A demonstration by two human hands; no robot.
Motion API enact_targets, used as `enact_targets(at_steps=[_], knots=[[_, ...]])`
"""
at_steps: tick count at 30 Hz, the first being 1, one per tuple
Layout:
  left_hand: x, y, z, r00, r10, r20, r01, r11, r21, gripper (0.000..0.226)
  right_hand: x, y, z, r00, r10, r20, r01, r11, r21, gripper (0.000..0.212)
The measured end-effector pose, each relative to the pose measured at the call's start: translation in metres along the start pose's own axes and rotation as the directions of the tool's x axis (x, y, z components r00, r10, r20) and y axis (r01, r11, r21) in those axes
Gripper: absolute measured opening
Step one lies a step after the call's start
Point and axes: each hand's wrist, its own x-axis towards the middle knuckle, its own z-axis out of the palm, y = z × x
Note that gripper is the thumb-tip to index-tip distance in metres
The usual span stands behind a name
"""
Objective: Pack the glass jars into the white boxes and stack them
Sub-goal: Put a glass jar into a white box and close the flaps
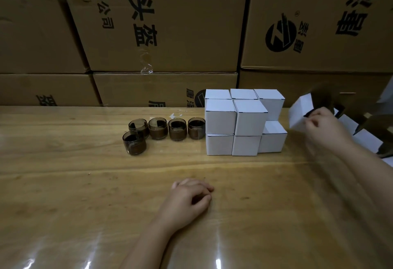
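Several dark glass jars (157,129) stand in a row on the wooden table (85,183), with one more jar (134,142) in front at the left. Right of them is a stack of closed white boxes (238,119), two layers high. My right hand (323,126) holds a flat, unfolded white box (299,111) in the air to the right of the stack, fingers curled round its edge. My left hand (189,196) rests on the table near the front middle, fingers loosely curled, holding nothing.
Large brown cartons (161,34) form a wall behind the table. At the far right an open brown carton (374,124) holds more flat white boxes (365,139). A small scrap of clear tape (174,116) lies behind the jars.
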Motion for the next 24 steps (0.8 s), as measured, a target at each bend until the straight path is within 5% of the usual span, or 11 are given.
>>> enact_targets(at_steps=[5,11,16,24], knots=[[-0.003,0.005,-0.003,0.999,-0.024,0.028,0.024,1.0,-0.019,0.008,-0.051,-0.044,-0.042,0.975,-0.041,-0.217,0.041,0.999,-0.002,0.032],[-0.006,0.012,-0.008,0.999,-0.034,-0.027,0.033,0.998,-0.045,0.01,-0.122,-0.103,-0.05,0.993,-0.112,0.028,0.11,0.992,0.069,0.036],[-0.008,0.016,-0.011,0.987,-0.122,-0.103,0.098,0.972,-0.216,0.011,-0.162,-0.149,-0.026,0.93,-0.236,0.282,0.228,0.972,0.059,0.037],[-0.006,0.013,-0.016,0.967,-0.19,-0.172,0.123,0.933,-0.339,0.015,-0.194,-0.183,0.013,0.854,-0.379,0.356,0.398,0.917,0.022,0.032]])
